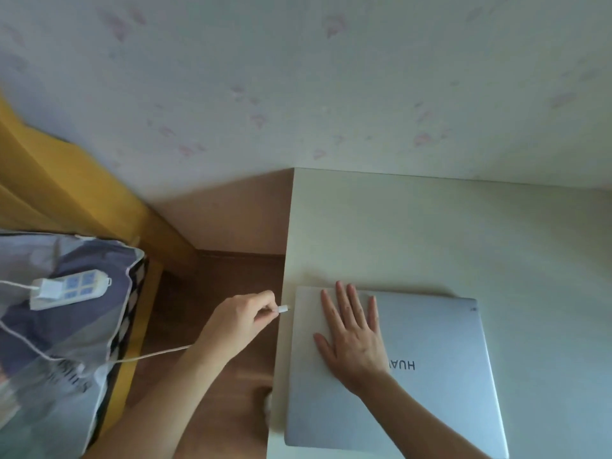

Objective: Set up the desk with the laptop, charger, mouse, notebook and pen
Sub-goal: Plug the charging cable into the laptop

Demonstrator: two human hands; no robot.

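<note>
Pinching the charger plug (282,308) between thumb and fingers, the left hand (239,321) holds it just off the left edge of the closed silver laptop (437,369). The right hand (352,339) lies flat, fingers straight, on the laptop's lid. Left of the laptop, the white cable (155,354) trails to a power strip (71,288) on bedding (49,342). The laptop rests on the cream desk (430,226).

I see two bare forearms reaching forward. My view shows the right hand (352,339) lying flat, palm down, fingers straight and slightly spread. The left hand (238,323) is curled — thumb and fingertips pinched together, knuckles up, wrist bent slightly.
</note>
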